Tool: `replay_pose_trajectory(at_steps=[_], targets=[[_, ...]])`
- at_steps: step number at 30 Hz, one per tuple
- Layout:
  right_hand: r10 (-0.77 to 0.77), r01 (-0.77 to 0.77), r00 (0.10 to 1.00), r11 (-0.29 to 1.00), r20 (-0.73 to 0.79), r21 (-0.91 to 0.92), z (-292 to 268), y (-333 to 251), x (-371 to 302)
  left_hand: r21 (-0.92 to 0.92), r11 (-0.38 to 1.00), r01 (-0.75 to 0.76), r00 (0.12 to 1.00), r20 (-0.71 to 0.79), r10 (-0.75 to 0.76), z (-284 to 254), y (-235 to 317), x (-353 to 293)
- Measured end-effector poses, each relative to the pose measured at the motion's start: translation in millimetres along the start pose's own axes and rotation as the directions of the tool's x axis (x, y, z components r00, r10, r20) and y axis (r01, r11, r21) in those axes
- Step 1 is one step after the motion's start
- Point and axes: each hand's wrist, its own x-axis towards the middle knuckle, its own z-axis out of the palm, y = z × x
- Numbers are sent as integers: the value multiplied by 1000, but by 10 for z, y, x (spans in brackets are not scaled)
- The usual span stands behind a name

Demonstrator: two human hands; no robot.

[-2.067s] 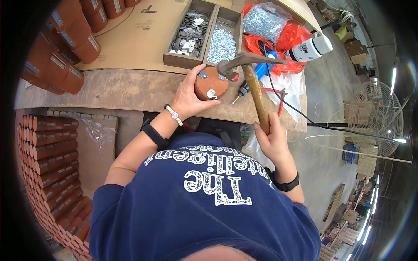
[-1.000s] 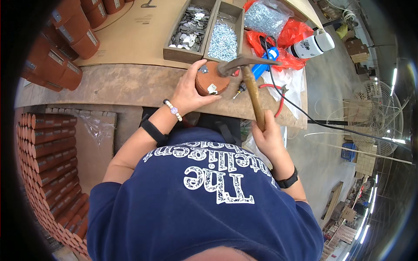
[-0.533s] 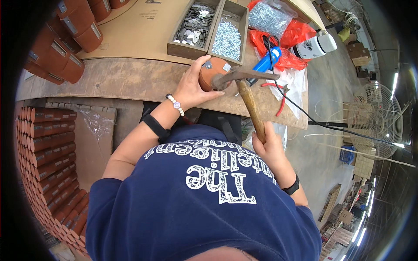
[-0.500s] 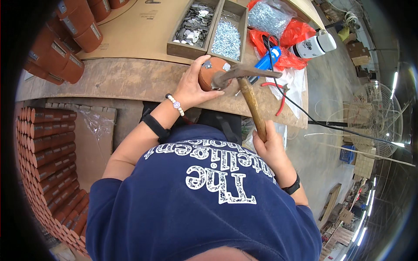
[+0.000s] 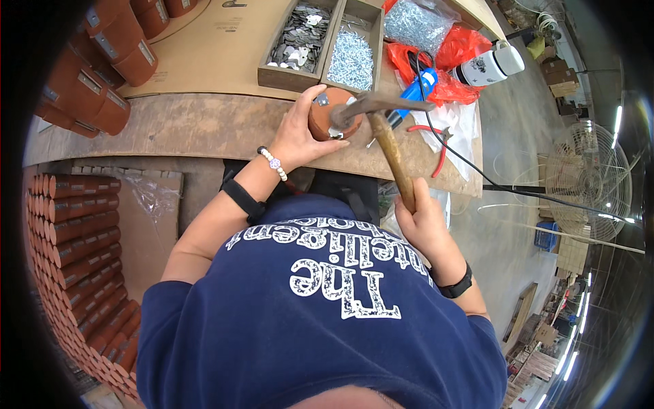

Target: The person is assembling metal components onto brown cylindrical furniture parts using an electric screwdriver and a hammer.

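Observation:
My left hand (image 5: 298,136) is wrapped round the side of a reddish-brown cylinder (image 5: 321,117) standing on the wooden workbench, thumb at its near side, fingers at its far side. Small metal plates show on the cylinder's round top, one near the far left of it. My right hand (image 5: 424,221) is closed round the lower end of the wooden handle of a hammer (image 5: 392,153). The hammer's metal head hangs over the right part of the cylinder's top and hides some of it. Whether the head touches the cylinder I cannot tell.
Behind the cylinder stand wooden trays of metal plates (image 5: 300,41) and screws or nails (image 5: 351,61). To the right lie a blue tool (image 5: 419,85), red-handled pliers (image 5: 439,153), a black cable (image 5: 470,163) and a white bottle (image 5: 480,69). More cylinders (image 5: 82,225) are stacked at left.
The hammer's head has shifted slightly away from me over the cylinder's top, and my right hand has moved a little the same way. My left hand keeps its grip on the cylinder.

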Motion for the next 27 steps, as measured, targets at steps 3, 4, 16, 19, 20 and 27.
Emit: replay_pose_trajectory(at_steps=[3,4,16,19,20,27], targets=[[-50,55,992,998,-113,42,-63,-111,-9,-10,999,31,999,9,-31,-7,-8,-10],[-20,28,993,997,-119,66,-73,-128,-17,-19,999,32,999,10,-32,-11,5,-6],[-77,89,982,994,-174,61,-71,-165,188,11,997,78,997,3,-78,0,20,-36],[-130,142,974,988,-187,57,-79,-200,257,29,996,86,996,1,-86,-3,17,-42],[-130,143,974,988,-184,58,-57,-199,289,43,996,83,997,0,-83,-4,12,-40],[-135,138,989,990,-66,37,102,-21,352,-7,989,145,988,50,-145,-6,44,-41]])
